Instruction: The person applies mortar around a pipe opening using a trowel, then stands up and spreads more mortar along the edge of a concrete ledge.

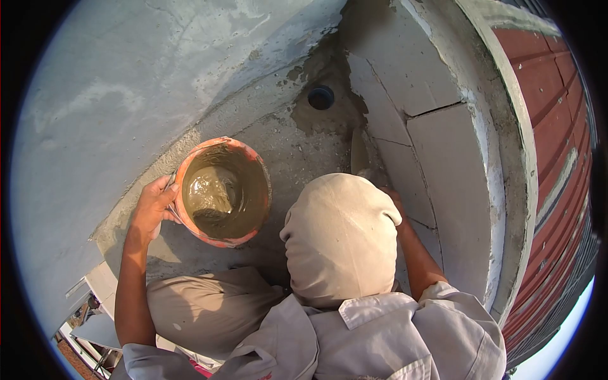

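An orange bucket (pixel 265 190) with wet grey-brown mortar (pixel 212 190) inside stands tilted toward me on the left. My left hand (pixel 155 206) grips its left side by the rim and wire handle. Past my raised right knee, my right hand (pixel 394 197) is mostly hidden, with its fingers out of sight. Just ahead of it shows the blade of a trowel (pixel 360 152), low beside the block wall; the blade lines up with my right hand, which appears closed on the covered handle.
A round dark pipe opening (pixel 321 97) sits in the rough concrete floor (pixel 285 145), ringed by damp mortar. A grey plastered wall (pixel 126 95) rises on the left. Light blocks (pixel 453 171) line the right, with a concrete ledge and red metal sheeting (pixel 557 126) beyond.
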`<state>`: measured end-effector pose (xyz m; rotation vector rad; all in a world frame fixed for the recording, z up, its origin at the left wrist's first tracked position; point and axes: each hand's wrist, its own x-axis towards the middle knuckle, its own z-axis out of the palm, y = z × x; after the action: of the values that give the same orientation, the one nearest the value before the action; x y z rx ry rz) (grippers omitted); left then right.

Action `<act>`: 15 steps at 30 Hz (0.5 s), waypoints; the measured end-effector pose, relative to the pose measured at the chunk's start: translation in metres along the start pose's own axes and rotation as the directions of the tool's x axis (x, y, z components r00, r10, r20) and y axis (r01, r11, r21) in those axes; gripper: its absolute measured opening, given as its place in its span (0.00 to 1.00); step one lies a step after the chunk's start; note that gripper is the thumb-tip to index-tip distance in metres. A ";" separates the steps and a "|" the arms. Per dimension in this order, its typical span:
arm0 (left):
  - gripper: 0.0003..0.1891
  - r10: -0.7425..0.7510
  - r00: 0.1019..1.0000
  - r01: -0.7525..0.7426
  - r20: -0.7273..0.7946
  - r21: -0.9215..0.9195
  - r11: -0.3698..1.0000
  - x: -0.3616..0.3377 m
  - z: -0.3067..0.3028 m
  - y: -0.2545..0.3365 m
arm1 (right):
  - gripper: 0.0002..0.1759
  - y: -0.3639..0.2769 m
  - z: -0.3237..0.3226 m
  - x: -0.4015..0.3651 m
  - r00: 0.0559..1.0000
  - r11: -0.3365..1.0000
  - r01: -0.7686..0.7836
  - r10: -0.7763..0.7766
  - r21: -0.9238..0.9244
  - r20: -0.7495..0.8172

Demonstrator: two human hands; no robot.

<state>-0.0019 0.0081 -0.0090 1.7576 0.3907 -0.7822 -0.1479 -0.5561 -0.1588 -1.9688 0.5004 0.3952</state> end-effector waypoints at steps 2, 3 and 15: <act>0.16 0.006 1.000 -0.006 0.000 0.000 1.000 -0.002 0.001 0.000 | 0.18 -0.025 -0.005 -0.003 0.995 0.991 -0.097 0.093 0.091 0.041; 0.16 0.012 1.000 -0.012 -0.001 -0.002 1.000 -0.002 0.001 0.000 | 0.19 -0.012 -0.007 -0.002 0.995 0.994 -0.096 0.093 0.060 0.038; 0.17 -0.033 0.999 0.034 -0.035 0.020 0.999 -0.006 -0.006 -0.003 | 0.19 -0.020 0.016 0.035 0.994 0.939 -0.071 0.040 -0.336 -0.100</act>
<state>-0.0061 0.0159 -0.0063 1.7900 0.4378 -0.7825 -0.1091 -0.5395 -0.1673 -2.3186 0.5778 0.4510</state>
